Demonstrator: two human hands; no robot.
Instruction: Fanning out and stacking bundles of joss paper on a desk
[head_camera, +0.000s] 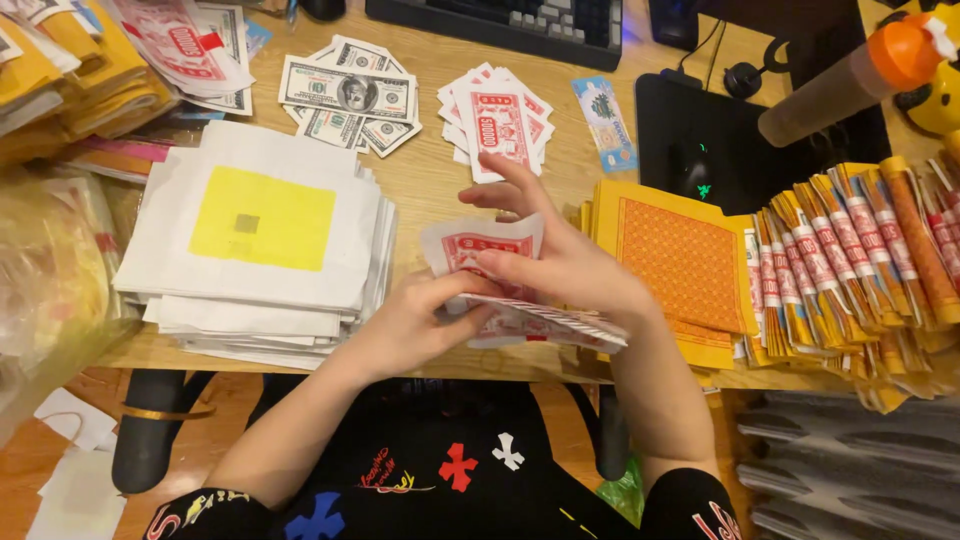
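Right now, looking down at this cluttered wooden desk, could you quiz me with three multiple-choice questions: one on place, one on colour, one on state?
1. Where is the stack of white paper sheets with a yellow square?
A left of the hands
B right of the hands
C on the keyboard

2. What colour is the patterned square paper pile?
A blue
B orange
C green

3. The bundle of red-and-white paper notes is
A untouched
B held by both hands
C on the floor

A: it lies at desk left.
B: orange throughout.
B: left hand and right hand grip it.

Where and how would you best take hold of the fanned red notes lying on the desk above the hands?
Probably by the near edge of the red fan, coming from the person's side: the notes lie flat and spread, their lower ends overhang the desk free, with no clutter there.
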